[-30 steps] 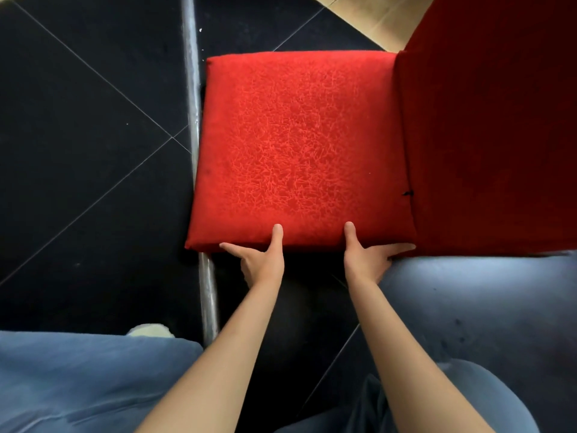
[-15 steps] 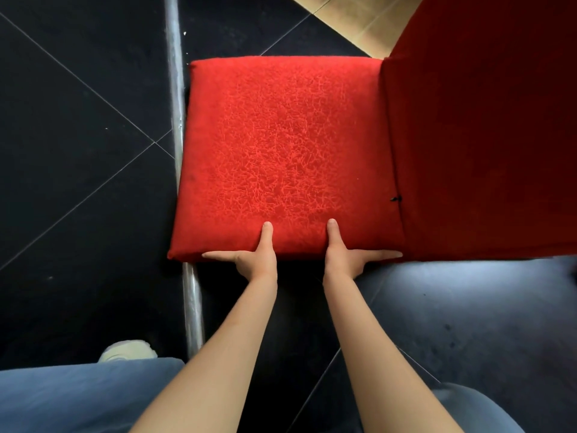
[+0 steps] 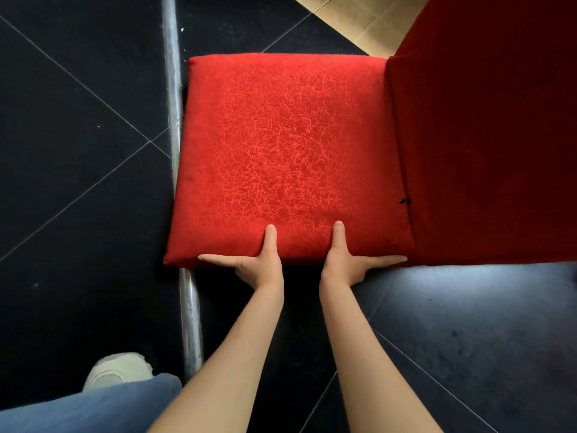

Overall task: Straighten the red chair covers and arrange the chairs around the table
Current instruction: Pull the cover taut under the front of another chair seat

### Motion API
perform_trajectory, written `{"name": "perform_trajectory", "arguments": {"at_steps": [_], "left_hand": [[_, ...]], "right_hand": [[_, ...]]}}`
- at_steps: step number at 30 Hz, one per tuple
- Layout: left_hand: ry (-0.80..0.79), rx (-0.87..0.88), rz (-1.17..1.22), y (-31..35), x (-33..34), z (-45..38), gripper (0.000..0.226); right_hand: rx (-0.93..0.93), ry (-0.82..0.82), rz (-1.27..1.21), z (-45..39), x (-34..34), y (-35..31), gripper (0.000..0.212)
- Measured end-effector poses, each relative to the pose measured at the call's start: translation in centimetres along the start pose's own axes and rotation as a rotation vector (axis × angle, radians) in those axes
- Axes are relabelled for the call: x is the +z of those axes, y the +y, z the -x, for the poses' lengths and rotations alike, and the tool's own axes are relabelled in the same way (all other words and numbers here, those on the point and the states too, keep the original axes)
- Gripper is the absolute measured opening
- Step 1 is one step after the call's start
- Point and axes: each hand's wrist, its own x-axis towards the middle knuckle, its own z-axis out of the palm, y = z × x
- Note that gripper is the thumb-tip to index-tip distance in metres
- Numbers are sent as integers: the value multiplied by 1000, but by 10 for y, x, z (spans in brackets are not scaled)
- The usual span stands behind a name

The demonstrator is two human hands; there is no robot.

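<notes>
A chair with a red cover fills the view from above: its square seat (image 3: 281,145) lies in the middle and its darker red backrest (image 3: 484,135) stands at the right. The seat cover looks smooth and taut. Both hands are at the seat's near edge. My left hand (image 3: 259,267) rests its thumb on top of the seat, with the index finger stretched leftward along the edge. My right hand (image 3: 343,264) mirrors it, index finger pointing right toward the backrest. The remaining fingers are hidden below the edge.
A metal bar (image 3: 175,104) runs along the seat's left side over the black tiled floor (image 3: 78,151). My white shoe (image 3: 117,370) and blue-jeaned leg (image 3: 93,407) are at the lower left. Tan tiles (image 3: 359,20) show at the top.
Both index fingers have slid outward along the seat's near edge, and the hands sit slightly further apart. The chair itself stays where it was.
</notes>
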Motion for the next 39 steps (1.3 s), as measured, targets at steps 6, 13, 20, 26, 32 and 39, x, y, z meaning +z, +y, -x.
{"name": "perform_trajectory", "arguments": {"at_steps": [6,13,20,26,32,39], "left_hand": [[-45,-57,18,0,-3,-6,140],[-35,-97,29,5,-3,-4,139],[-16,-115,16,31,-6,3,138],[2,-163,-46,68,-14,16,138],[45,-227,-106,97,-34,28,138],[70,-250,-211,133,-58,43,137]], "right_hand": [[-35,23,-36,-1,2,4,133],[-77,39,-84,0,5,5,129],[-83,42,-86,17,12,-14,127],[-39,72,-53,45,12,-44,127],[22,100,-10,77,7,-61,127],[83,131,46,115,-4,-82,126]]}}
